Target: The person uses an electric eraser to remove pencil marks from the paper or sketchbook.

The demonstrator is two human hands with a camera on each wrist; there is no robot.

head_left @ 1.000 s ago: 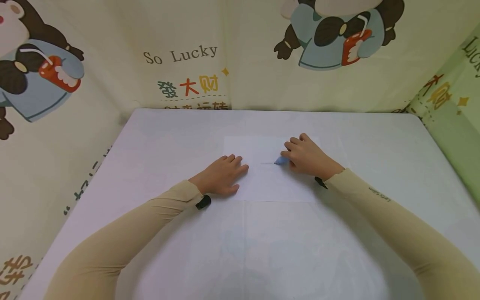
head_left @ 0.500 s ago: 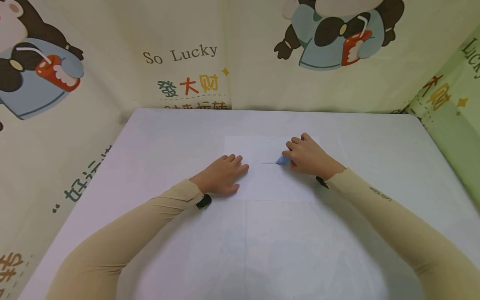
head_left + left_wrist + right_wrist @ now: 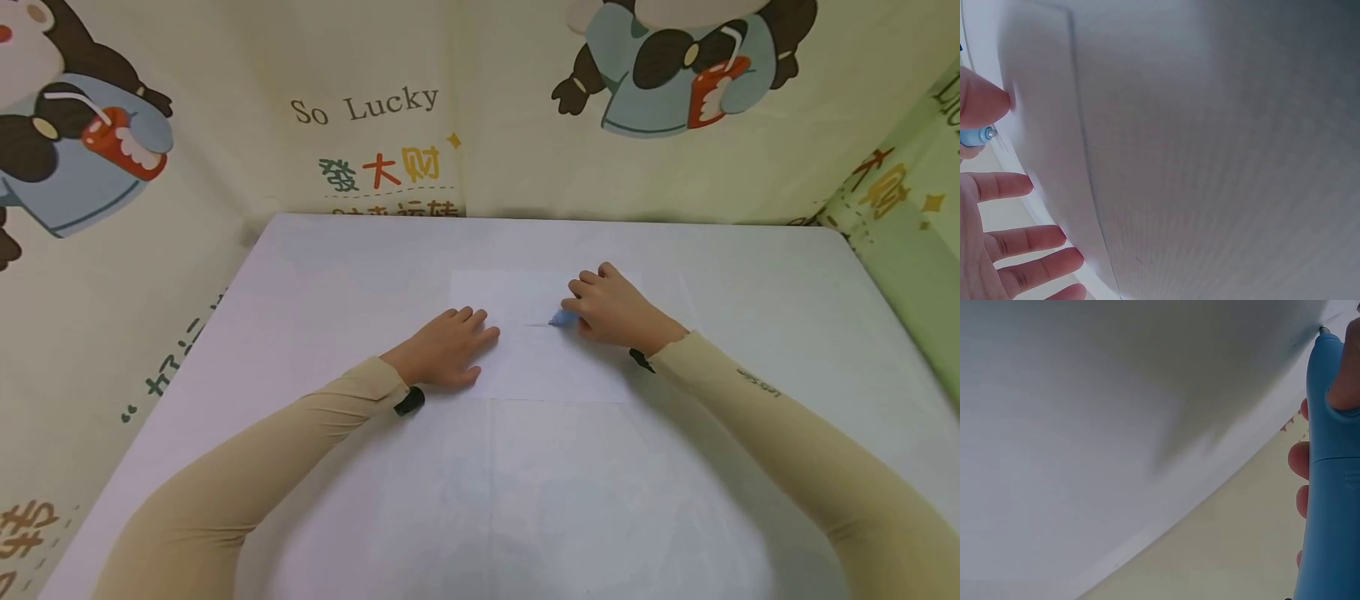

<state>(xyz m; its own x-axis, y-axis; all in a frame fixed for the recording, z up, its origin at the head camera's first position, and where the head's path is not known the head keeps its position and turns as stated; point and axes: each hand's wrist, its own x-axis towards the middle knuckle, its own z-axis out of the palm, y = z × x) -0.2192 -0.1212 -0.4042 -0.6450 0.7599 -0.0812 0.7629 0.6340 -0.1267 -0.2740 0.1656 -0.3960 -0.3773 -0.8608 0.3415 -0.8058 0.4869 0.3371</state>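
Observation:
My right hand (image 3: 609,307) grips a thick blue pen-shaped tool (image 3: 1334,462) with a narrow metal tip; its exact kind is unclear. In the head view, the tip meets a white sheet of paper (image 3: 517,367) at the right end of a short thin line (image 3: 536,325). My fingers hide most of the tool's body there, but the right wrist view shows it long and smooth, the thumb over its front. On the sheet's left part rests my left hand (image 3: 450,348), fingers spread, fingertips touching the paper. The left wrist view shows these fingers (image 3: 1029,240) and the tool's tip beyond.
Under the paper is a white tabletop (image 3: 360,267), with a faint crease running toward the near edge. A cream curtain (image 3: 510,179) printed with cartoon figures and lettering hangs behind the table and along both sides. Each wrist carries a small black device (image 3: 410,402).
The right hand and the tool shift slightly right, then back left along the line. The left hand stays in place on the paper. The whole head view drifts a little.

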